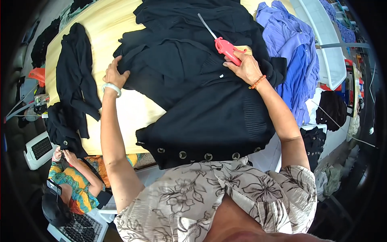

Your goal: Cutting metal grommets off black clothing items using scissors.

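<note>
Nearest, at six o'clock: black knitted garment with a row of round buttons along its hem [209,117], spread flat on pale wooden table [100,28]. At ten o'clock, left hand [115,76], fingers flat, pressing the knit. At one o'clock, right hand [246,66], fingers closed around pink pistol-shaped tagging gun [225,47], needle pointing away. Apparently mid-tagging; next likely needs needle brought to fabric. Farther, at two o'clock: heaped lilac garments [290,44].

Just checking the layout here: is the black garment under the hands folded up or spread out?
Spread out. The black garment lies flat across the table, its eyelet hem along the near edge, with the left hand pressing it.
</note>
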{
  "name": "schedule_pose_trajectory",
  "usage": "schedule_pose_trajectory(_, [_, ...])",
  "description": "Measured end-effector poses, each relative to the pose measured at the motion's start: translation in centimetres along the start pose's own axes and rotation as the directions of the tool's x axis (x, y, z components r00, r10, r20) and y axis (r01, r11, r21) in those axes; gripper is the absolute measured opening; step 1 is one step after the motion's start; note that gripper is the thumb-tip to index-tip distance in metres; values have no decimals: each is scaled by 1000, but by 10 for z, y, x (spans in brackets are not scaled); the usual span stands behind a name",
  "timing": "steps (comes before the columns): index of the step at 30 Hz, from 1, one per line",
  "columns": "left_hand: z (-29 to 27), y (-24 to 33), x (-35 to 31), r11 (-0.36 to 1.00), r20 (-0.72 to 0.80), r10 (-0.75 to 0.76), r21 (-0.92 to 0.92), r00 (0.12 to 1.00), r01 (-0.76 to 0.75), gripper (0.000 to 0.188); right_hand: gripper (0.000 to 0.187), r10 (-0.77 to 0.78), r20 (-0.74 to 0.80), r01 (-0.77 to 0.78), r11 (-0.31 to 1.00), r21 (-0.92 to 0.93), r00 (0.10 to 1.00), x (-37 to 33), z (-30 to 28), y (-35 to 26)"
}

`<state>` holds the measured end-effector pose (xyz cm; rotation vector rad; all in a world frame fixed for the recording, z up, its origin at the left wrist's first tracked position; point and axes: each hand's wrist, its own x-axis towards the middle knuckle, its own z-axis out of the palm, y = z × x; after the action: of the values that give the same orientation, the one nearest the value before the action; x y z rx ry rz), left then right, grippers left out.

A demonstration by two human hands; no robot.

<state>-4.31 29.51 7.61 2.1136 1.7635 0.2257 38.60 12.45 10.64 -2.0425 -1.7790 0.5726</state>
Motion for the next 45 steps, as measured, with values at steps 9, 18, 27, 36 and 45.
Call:
schedule_pose_trajectory(9, [-5, -51, -6, 887, 81, 86, -461, 993, -39, 45, 54, 149, 204, -132, 987, -92, 968, 20, 6, -24])
schedule_pose_trajectory(18, [-56, 1, 14, 956, -541, 144, -141, 829, -258, 11, 29, 48, -284, -44, 999, 21, 958, 24, -42, -6])
schedule_pose_trajectory(27, [4, 11, -19, 805, -297, 587, 115, 753, -582, 38, 43, -288, -69, 248, 905, -345, 955, -43, -75, 34])
schedule_pose_trajectory(36, [12, 5, -32, 907, -99, 399, -106, 912, -409, 34, 23, -153, 2, 145, 932, -332, 988, -76, -61, -17])
schedule_pose_trajectory(45, [9, 3, -29, 917, 28, 265, -317, 964, -243, 27, 35, -254, 352, 229, 967, 111, 901, -43, -22, -87])
